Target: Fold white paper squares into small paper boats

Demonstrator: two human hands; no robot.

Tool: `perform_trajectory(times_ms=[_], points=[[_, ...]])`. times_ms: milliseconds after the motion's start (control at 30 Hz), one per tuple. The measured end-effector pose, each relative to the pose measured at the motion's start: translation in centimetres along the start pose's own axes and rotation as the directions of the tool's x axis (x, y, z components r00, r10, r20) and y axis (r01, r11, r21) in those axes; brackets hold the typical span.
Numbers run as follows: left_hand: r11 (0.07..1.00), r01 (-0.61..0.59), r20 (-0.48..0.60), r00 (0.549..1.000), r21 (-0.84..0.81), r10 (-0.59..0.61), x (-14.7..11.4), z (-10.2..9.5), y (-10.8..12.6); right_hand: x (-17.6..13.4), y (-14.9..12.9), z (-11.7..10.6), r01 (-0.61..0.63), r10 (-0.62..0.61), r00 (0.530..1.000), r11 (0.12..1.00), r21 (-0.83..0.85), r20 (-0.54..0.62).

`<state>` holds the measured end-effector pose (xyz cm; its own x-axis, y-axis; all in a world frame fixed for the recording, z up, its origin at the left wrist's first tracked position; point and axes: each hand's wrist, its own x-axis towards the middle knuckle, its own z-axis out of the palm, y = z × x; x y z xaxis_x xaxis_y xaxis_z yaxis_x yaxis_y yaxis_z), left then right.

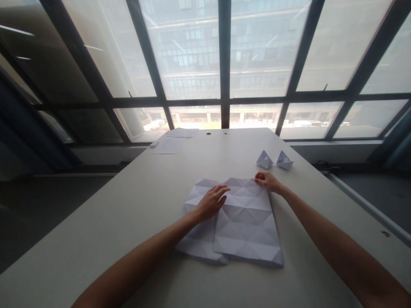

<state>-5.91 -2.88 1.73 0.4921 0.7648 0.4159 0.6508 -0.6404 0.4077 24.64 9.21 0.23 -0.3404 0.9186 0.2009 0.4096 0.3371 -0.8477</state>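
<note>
Forearms (pixel 327 244) closest to camera, reaching in from both sides over the white table (pixel 112 222). Left hand (pixel 212 202) is palm-down, fingers loosely spread, nothing gripped that I can see; it's over the seam where two creased sheets overlap. Pressing or just hovering: can't tell. Right hand (pixel 267 181) is narrow, thumb and fingertips pinching the far edge of the right sheet (pixel 247 226) near its outer corner.

Right sheet lies between the hands and runs back toward the wearer. Left sheet (pixel 197 239) is under the left hand and wrist, partly tucked below the other. Could be two panels of one piece; overlap hides it.

Status, my read: creasing looks done, grid of folds across both. Shaping isn't: both lie mostly flat, just rippled. How much folding is left, can't tell.

Two folded shapes (pixel 265 159) stand just beyond the right hand, side by side, look finished. Loose paper (pixel 165 146) sits well beyond the left hand, looks flat and unworked.
</note>
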Motion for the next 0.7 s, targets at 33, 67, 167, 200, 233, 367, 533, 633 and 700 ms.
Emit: perform_trajectory(times_ms=[33, 67, 167, 200, 233, 367, 533, 633, 700], points=[[1.000, -0.009, 0.044, 0.999, 0.029, 0.008, -0.2, 0.4, -0.3, -0.5, 0.6, -0.8, -0.010, 0.010, 1.000, 1.000, -0.013, -0.010], [0.998, -0.015, 0.083, 0.997, 0.061, 0.010, -0.5, 0.7, -0.6, -0.9, 1.1, -1.4, -0.019, 0.019, 1.000, 1.000, -0.022, -0.022], [0.987, -0.023, 0.194, 0.981, 0.156, -0.008, -1.9, 0.6, -2.0, -1.8, 1.9, -2.2, -0.030, 0.030, 0.998, 0.999, -0.010, -0.051], [0.983, -0.024, 0.209, 0.978, 0.183, -0.015, -2.6, 0.3, -2.6, -1.9, 2.0, -2.2, -0.030, 0.030, 0.998, 1.000, 0.000, -0.050], [0.978, -0.024, 0.221, 0.975, 0.208, -0.023, -3.3, -0.2, -3.1, -1.9, 2.1, -2.1, -0.026, 0.026, 0.999, 1.000, 0.006, -0.048], [0.956, -0.031, 0.236, 0.971, 0.293, -0.040, -6.2, -2.9, -4.8, -1.7, 1.9, -1.5, 0.008, -0.008, 0.999, 1.000, -0.013, -0.042], [0.916, 0.046, 0.160, 0.980, 0.399, -0.119, -5.1, -5.9, -4.0, -1.5, 1.4, -0.8, 0.047, -0.048, 0.998, 0.998, -0.051, -0.032], [0.942, 0.010, 0.143, 0.988, 0.336, -0.061, -0.4, -4.9, -1.6, -1.5, 1.2, -0.6, 0.045, -0.049, 0.998, 0.996, -0.080, -0.036], [0.966, -0.006, 0.142, 0.989, 0.258, -0.031, 3.2, -2.8, 0.2, -1.5, 1.1, -0.6, 0.048, -0.053, 0.997, 0.994, -0.103, -0.052]])
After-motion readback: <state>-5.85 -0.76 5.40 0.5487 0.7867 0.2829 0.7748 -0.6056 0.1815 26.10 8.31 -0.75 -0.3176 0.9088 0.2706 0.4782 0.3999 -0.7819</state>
